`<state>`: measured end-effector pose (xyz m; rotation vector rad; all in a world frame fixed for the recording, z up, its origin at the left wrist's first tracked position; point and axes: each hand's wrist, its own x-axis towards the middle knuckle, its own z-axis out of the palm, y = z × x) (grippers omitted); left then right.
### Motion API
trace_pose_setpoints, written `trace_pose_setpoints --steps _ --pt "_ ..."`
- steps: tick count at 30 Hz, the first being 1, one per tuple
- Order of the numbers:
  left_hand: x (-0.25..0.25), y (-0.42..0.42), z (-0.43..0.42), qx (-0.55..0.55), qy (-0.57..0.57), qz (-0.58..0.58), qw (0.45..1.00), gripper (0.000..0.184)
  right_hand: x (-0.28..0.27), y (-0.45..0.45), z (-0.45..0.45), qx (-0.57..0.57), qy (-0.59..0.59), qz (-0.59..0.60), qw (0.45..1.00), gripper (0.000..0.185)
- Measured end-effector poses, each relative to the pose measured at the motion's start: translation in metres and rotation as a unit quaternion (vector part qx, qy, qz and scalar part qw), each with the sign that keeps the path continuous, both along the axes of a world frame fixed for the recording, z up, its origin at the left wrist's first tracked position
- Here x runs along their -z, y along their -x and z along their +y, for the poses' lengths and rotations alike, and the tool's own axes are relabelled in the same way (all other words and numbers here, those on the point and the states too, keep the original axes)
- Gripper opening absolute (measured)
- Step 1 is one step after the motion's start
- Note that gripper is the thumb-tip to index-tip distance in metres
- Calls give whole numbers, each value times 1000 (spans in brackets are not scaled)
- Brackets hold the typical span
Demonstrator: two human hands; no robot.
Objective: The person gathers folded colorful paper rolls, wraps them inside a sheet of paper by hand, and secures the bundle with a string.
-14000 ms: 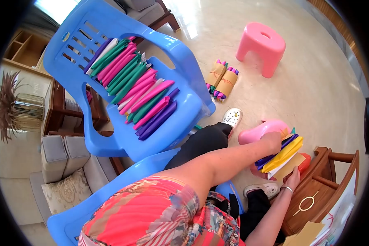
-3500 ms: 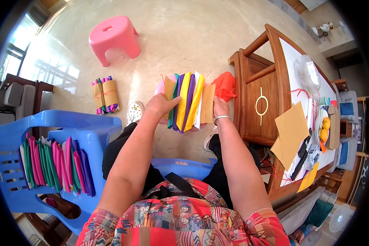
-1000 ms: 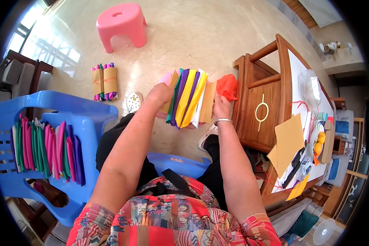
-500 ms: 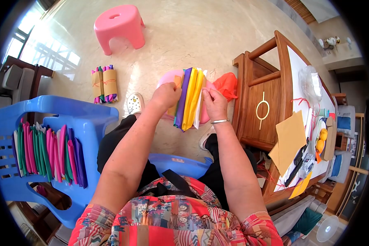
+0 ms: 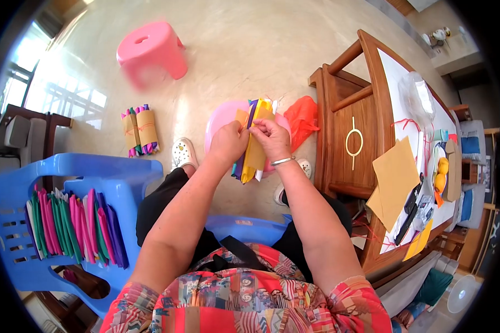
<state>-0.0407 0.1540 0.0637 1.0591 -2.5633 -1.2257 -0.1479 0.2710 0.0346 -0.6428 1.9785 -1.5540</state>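
A bundle of folded strips (image 5: 265,105), yellow, purple and white, stands over a pink stool (image 5: 219,119) between my knees. A brown paper band (image 5: 254,154) lies across the bundle's top. My left hand (image 5: 231,142) is closed at the bundle's left side, fingertips on the paper band. From the right, my right hand (image 5: 273,137), with a bracelet at the wrist, pinches the band near its middle. The two hands' fingertips nearly meet. Part of the bundle is hidden under my fingers.
At left, a blue plastic chair (image 5: 103,172) holds a row of pink, green and purple strips (image 5: 75,227). Two banded bundles (image 5: 139,131) lie on the floor near another pink stool (image 5: 153,50). A red plastic bag (image 5: 301,119) sits beside a wooden table (image 5: 339,139) bearing brown paper sheets (image 5: 395,177).
My hands have come closer together over the bundle. The brown paper, earlier at the bundle's sides, now covers its top. The view has shifted slightly.
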Motion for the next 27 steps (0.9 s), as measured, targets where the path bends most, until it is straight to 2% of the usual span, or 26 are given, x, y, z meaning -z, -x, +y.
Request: trace_pose_setpoints --steps 4,7,10,14,17,20,25,27 --pt "6 1 5 -35 14 62 997 29 -1 0 -2 29 5 -3 1000 26" --pt "12 3 6 -59 -69 79 993 33 5 4 -1 22 15 -19 999 25" --pt "19 4 7 -66 -60 88 992 34 18 6 -2 23 39 -34 998 24" --pt "36 6 5 -53 -62 105 991 34 22 5 0 17 23 -3 1000 23" --pt "37 8 6 -45 -93 134 986 34 27 7 0 -29 0 23 999 26" --pt "21 7 9 -29 -132 150 979 35 13 0 2 -21 4 26 999 24" --pt "24 12 9 -16 -156 142 977 36 18 0 1 26 90 -85 992 18" --pt "17 11 11 5 -120 142 982 35 16 0 1 31 106 -112 988 17"
